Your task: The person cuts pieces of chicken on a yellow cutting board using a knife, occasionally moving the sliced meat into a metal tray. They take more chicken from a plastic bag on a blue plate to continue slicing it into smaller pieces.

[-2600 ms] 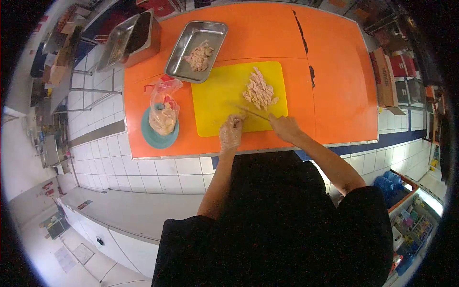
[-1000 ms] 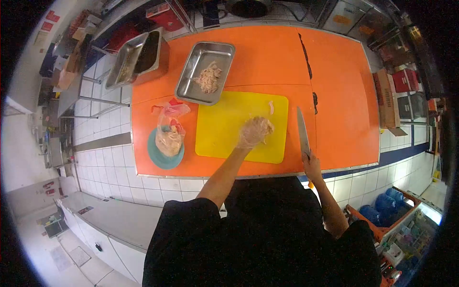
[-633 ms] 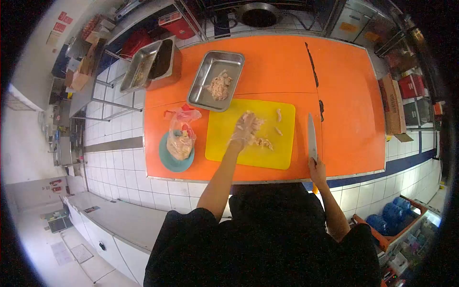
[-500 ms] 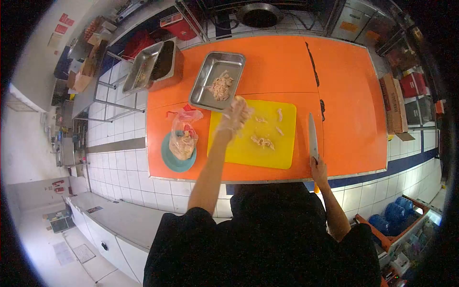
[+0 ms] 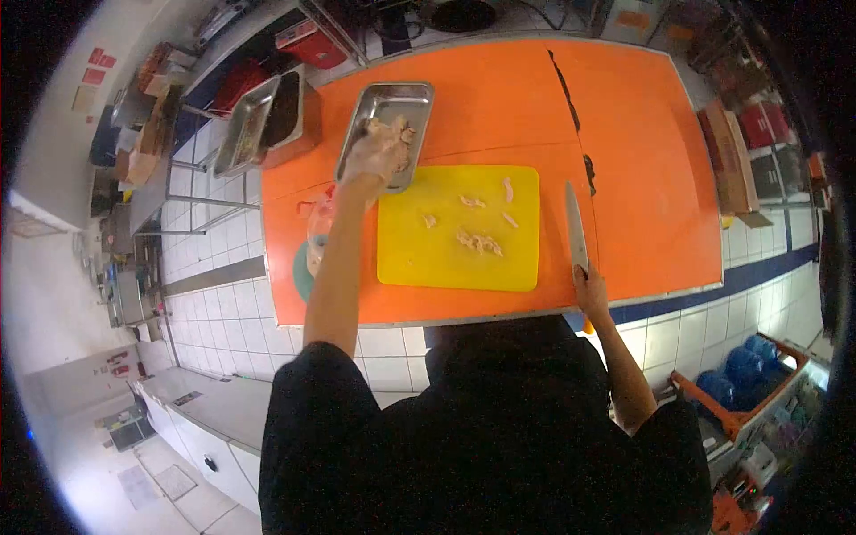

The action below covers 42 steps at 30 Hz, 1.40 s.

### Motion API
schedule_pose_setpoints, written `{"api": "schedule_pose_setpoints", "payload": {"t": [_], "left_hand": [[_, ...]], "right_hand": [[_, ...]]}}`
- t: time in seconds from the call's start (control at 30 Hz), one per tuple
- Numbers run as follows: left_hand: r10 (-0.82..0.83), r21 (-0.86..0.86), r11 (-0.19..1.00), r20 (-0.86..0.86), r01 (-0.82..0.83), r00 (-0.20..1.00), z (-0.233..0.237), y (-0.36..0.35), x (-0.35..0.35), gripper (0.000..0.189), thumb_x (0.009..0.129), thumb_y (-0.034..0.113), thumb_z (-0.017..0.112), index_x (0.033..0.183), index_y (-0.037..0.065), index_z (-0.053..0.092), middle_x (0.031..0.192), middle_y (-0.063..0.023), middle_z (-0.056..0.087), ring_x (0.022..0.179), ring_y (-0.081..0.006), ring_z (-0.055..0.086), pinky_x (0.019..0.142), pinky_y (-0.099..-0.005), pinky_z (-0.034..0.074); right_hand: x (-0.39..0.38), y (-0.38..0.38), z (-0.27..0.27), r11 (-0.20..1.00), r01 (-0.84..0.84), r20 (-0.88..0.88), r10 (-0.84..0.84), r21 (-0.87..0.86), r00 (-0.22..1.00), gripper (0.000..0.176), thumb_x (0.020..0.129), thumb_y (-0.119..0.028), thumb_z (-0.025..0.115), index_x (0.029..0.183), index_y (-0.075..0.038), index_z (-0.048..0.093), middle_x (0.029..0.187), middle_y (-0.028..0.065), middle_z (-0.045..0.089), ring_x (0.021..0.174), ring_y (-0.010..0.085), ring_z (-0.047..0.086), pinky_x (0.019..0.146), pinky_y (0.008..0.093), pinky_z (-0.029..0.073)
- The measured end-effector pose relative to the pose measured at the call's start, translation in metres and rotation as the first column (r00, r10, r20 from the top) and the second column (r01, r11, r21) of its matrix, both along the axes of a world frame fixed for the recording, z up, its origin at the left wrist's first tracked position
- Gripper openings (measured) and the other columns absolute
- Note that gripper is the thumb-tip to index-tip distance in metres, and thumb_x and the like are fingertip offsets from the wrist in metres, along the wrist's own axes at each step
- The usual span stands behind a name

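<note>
- While your right hand (image 5: 587,290) is closed around the handle of one knife (image 5: 574,223), its blade pointing away from you beside the board, your left hand (image 5: 370,165) is at the tray.
- Your left grip is blurred, in a clear glove (image 5: 377,161); you can't tell from here how far open it is, or whether it has hold of anything.
- You have cut meat (image 5: 403,143) in two places: one pile in the tray, the rest on the board.
- On the board you can count one small heap (image 5: 479,242) and four loose bits (image 5: 473,201).
- One metal tray (image 5: 423,100), one yellow board (image 5: 410,259), just beside each other.
- One teal bowl (image 5: 303,275) and one bag (image 5: 319,212), both partly behind your left forearm.
- One deep pan (image 5: 308,125) at the far left corner.
- Your bench (image 5: 655,178) is orange, metal-edged, with dark marks along one seam.
- Around you: white floor tiles (image 5: 383,343), a white cabinet (image 5: 183,428), a cardboard box (image 5: 727,165) at right.
</note>
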<state>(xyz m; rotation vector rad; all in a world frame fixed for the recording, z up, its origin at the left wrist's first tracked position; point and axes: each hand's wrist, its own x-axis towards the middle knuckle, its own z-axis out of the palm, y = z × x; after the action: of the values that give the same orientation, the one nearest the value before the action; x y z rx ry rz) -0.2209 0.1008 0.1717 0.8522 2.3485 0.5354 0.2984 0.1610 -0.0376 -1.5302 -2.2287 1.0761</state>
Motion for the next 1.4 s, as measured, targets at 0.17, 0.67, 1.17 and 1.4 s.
{"api": "schedule_pose_setpoints", "payload": {"t": [0.17, 0.67, 1.17, 1.4], "left_hand": [[-0.307, -0.001, 0.945, -0.343, 0.326, 0.888, -0.142, -0.048, 0.047, 0.039, 0.088, 0.037, 0.075, 0.116, 0.011, 0.067, 0.121, -0.0163, 0.068, 0.114, -0.0374, 0.065, 0.093, -0.0469, 0.054], [-0.332, 0.319, 0.772, -0.535, 0.55, 0.777, -0.166, 0.002, 0.122, 0.014, 0.087, 0.012, 0.064, 0.101, 0.011, 0.068, 0.096, -0.0168, 0.068, 0.095, -0.0361, 0.066, 0.083, -0.0484, 0.053], [-0.405, 0.15, 0.833, -0.491, 0.532, 0.771, -0.134, -0.054, 0.193, 0.026, 0.095, 0.027, 0.064, 0.109, 0.007, 0.072, 0.099, -0.016, 0.069, 0.097, -0.0348, 0.066, 0.087, -0.0503, 0.053], [-0.384, 0.248, 0.852, -0.299, 0.46, 0.874, -0.183, -0.038, 0.195, 0.02, 0.095, 0.021, 0.062, 0.099, 0.003, 0.067, 0.095, -0.0188, 0.069, 0.095, -0.0374, 0.066, 0.083, -0.0499, 0.053]], "right_hand": [[0.001, 0.0, 0.008, 1.0, -0.002, -0.058, 0.001, -0.024, 0.998, 0.036, 0.107, -0.033, 0.055, 0.112, 0.001, 0.061, 0.076, 0.0277, 0.067, 0.071, 0.0487, 0.067, 0.06, 0.0553, 0.05], [-0.002, 0.0, 0.007, 0.999, -0.019, -0.023, 0.018, -0.03, 1.0, 0.031, 0.106, -0.029, 0.058, 0.113, 0.002, 0.062, 0.07, 0.0189, 0.063, 0.061, 0.0351, 0.066, 0.056, 0.0462, 0.047], [-0.001, 0.0, 0.014, 0.999, -0.007, -0.024, 0.006, -0.04, 1.0, 0.03, 0.106, -0.028, 0.058, 0.107, 0.002, 0.061, 0.072, 0.0221, 0.062, 0.064, 0.0385, 0.067, 0.057, 0.0477, 0.047], [-0.006, -0.001, 0.021, 1.0, 0.0, -0.014, 0.0, 0.016, 1.0, 0.03, 0.106, -0.028, 0.058, 0.109, 0.002, 0.062, 0.075, 0.0234, 0.065, 0.068, 0.0416, 0.068, 0.057, 0.0481, 0.048]]}}
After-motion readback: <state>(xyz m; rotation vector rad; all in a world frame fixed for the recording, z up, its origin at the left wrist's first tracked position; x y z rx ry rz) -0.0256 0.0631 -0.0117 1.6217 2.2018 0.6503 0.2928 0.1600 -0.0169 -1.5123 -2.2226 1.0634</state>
